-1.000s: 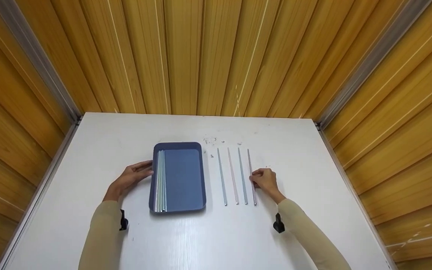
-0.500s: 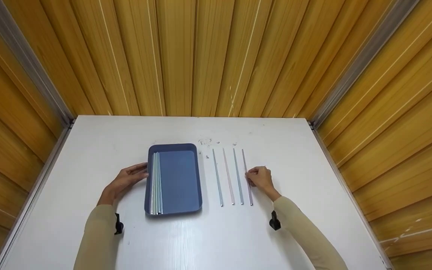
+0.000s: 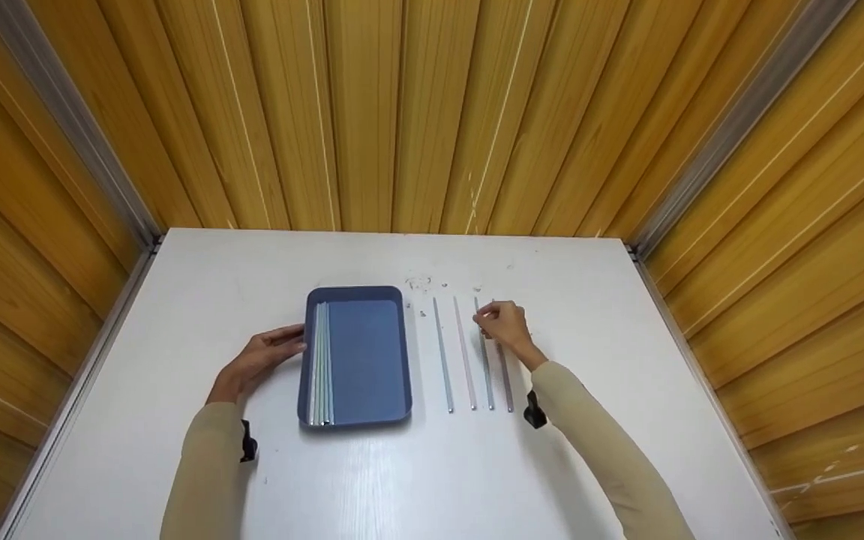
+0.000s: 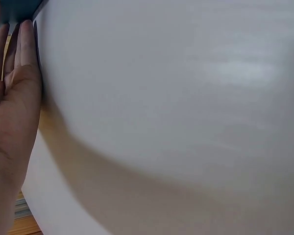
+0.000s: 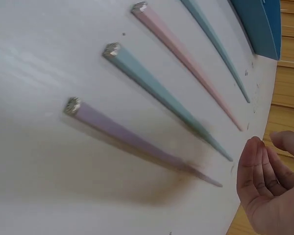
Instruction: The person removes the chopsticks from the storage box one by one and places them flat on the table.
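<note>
A blue rectangular tray (image 3: 368, 360) stands left of centre, with several pale chopsticks (image 3: 321, 367) lined up along its left wall. My left hand (image 3: 259, 358) rests its nearly straight fingers against the tray's left side. To the right, a light-blue chopstick (image 3: 443, 364), a pink chopstick (image 3: 465, 352), a second blue chopstick (image 3: 488, 382) and a purple chopstick (image 5: 122, 133) lie roughly parallel on the table. Over the upper parts of the blue and purple ones hovers my right hand (image 3: 505, 324), fingers loosely bent, thumb apart, nothing between them in the right wrist view.
The white table (image 3: 357, 480) ends at a yellow wood-look panel wall (image 3: 372, 112) behind. Similar panels rise on both sides. Small dark marks (image 3: 418, 283) dot the tabletop beyond the chopsticks. A black wrist device (image 3: 535, 411) sits by the right sleeve.
My right hand has come off the purple chopstick and moved up and left, over the neighbouring blue one. The chopsticks lie as before; the left hand stays at the tray. The head view shifted slightly.
</note>
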Motion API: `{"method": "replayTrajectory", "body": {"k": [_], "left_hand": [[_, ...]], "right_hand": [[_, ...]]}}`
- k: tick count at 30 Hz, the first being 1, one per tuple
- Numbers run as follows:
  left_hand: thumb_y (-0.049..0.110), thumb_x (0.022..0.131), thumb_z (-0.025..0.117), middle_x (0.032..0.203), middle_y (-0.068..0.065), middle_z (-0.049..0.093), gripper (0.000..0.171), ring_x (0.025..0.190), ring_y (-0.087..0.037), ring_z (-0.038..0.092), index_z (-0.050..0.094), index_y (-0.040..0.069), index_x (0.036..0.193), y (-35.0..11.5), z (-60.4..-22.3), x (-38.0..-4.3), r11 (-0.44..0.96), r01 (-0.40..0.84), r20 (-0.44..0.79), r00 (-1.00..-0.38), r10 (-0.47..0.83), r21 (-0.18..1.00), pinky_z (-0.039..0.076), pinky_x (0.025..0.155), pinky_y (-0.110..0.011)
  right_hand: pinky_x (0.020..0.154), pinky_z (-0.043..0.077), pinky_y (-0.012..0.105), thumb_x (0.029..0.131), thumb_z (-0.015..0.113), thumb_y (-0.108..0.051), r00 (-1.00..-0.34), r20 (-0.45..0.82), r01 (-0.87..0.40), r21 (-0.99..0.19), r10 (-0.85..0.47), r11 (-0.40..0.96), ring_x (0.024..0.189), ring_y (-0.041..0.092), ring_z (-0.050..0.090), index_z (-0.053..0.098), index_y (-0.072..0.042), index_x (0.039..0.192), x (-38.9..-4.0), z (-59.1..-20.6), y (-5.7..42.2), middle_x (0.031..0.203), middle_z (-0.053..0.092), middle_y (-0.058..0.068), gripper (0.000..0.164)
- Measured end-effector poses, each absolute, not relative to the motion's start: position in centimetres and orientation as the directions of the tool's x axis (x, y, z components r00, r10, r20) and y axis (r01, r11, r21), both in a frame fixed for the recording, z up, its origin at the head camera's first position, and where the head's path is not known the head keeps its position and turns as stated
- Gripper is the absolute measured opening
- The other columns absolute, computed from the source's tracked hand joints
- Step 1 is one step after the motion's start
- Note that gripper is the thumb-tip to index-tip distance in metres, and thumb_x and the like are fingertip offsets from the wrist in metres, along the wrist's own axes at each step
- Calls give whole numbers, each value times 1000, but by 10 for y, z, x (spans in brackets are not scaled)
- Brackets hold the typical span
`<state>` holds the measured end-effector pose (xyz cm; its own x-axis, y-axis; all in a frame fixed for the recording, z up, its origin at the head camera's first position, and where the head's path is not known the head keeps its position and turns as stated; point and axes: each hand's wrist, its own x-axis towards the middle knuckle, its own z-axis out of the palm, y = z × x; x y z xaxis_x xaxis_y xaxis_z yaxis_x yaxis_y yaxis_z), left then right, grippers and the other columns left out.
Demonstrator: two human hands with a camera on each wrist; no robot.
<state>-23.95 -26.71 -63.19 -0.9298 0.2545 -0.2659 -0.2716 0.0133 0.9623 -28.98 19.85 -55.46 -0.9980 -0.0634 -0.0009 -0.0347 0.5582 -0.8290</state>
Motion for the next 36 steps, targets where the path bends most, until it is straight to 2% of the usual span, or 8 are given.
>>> {"method": "replayTrajectory", "body": {"k": [5, 8, 15, 21, 28, 31, 36], "left_hand": [[18, 96, 73, 160, -19, 43, 65, 150, -29, 40, 46, 2, 152, -267, -630, -239, 51, -259, -264, -932, 247, 964, 44, 116, -24], [17, 96, 73, 160, -19, 43, 64, 151, -32, 37, 45, 2, 153, -267, -630, -238, 54, -254, -259, -933, 249, 966, 43, 117, -25], [16, 96, 73, 161, -19, 42, 64, 152, -33, 36, 45, 2, 153, -266, -628, -238, 55, -253, -259, -935, 244, 966, 43, 118, -26], [17, 96, 73, 160, -18, 44, 63, 151, -33, 38, 47, 4, 152, -261, -629, -241, 68, -247, -256, -934, 249, 967, 39, 123, -34], [17, 96, 74, 159, -18, 45, 63, 151, -31, 39, 48, 3, 151, -260, -631, -243, 53, -239, -245, -937, 249, 970, 45, 116, -25], [18, 95, 74, 159, -17, 46, 62, 151, -31, 39, 49, 4, 151, -261, -630, -243, 46, -240, -244, -939, 242, 970, 44, 117, -26], [20, 94, 76, 158, -15, 47, 63, 151, -30, 39, 51, 6, 150, -263, -632, -243, 42, -253, -256, -941, 222, 967, 42, 119, -29]], "right_hand": [[56, 61, 20, 94, 71, -3, -988, -12, -70, -861, -157, 504, 60, 13, 69, 73, 10, 99, -298, -539, 172, 85, 74, 26, 15], [57, 61, 19, 94, 71, -4, -979, -5, -101, -859, -205, 502, 60, 10, 67, 74, 9, 99, -302, -531, 155, 86, 75, 26, 14], [60, 62, 21, 93, 71, -4, -929, -7, -188, -852, -369, 488, 73, 30, 76, 74, 10, 103, -305, -522, 119, 94, 74, 33, 17], [68, 65, 27, 92, 71, -1, -879, -21, -247, -835, -477, 492, 84, 34, 77, 73, 10, 109, -301, -523, 94, 99, 76, 27, 21], [72, 62, 22, 88, 76, 1, -814, -46, -308, -811, -579, 498, 90, 32, 76, 73, 11, 113, -298, -523, 63, 103, 76, 26, 27], [79, 64, 25, 87, 75, 5, -774, -60, -331, -810, -631, 483, 98, 38, 75, 70, 14, 115, -296, -525, 48, 105, 76, 27, 30], [85, 64, 30, 86, 72, 11, -714, -68, -378, -800, -697, 466, 100, 41, 74, 70, 16, 114, -292, -537, 26, 105, 75, 30, 28]]}}
